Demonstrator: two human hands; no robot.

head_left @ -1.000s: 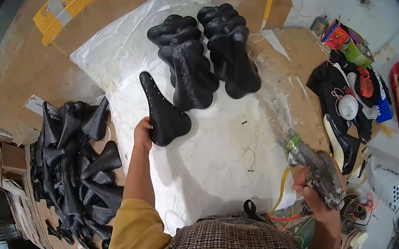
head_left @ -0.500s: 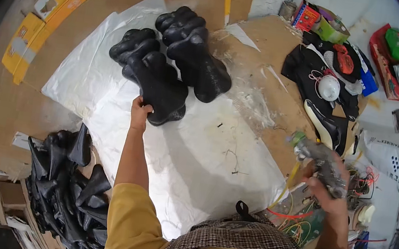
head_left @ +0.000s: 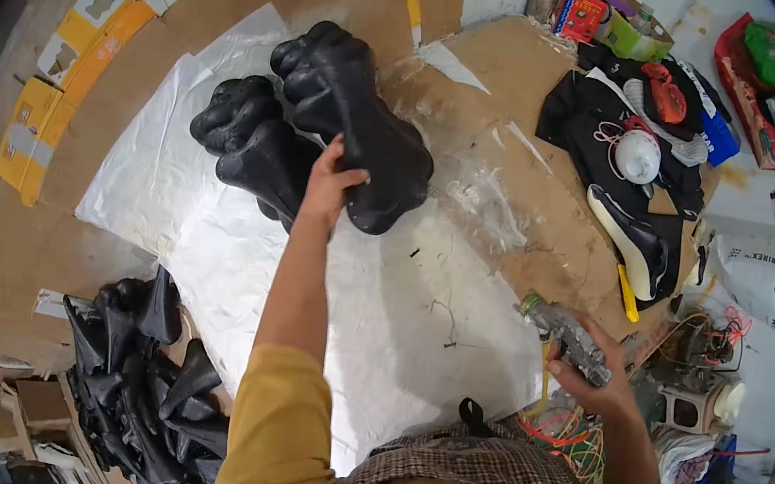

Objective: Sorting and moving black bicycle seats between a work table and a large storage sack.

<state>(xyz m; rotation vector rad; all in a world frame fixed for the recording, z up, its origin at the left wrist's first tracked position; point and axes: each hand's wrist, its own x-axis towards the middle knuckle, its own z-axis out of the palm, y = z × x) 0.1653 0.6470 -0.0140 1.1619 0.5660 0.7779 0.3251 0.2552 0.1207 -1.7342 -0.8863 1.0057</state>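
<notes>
Two stacks of glossy black moulded pieces lie side by side on a white sheet [head_left: 375,338]. They look like nested shoe soles with rounded, knobbly far ends. My left hand [head_left: 328,185] reaches over the near end of the left stack [head_left: 266,162]. Its fingers and thumb grip the left edge of the right stack [head_left: 364,121]; the fingertips are partly hidden against the black surface. Low over the sheet's right side, my right hand [head_left: 600,378] is wrapped round a grimy clear plastic bottle [head_left: 571,337]. The bottle lies tilted, its green cap pointing left.
Loose black pieces [head_left: 143,386] are heaped at the lower left beside cardboard boxes [head_left: 34,401]. On brown cardboard at the right lie a black cloth [head_left: 570,119], a black-and-cream shoe sole [head_left: 627,244], a white ball [head_left: 636,157] and a yellow cutter [head_left: 627,293]. Tangled cords [head_left: 567,442] hang near my right forearm.
My left hand has let go of the left stack's near end and moved right to the right stack. My right hand has brought the bottle left and lower. The view has shifted slightly.
</notes>
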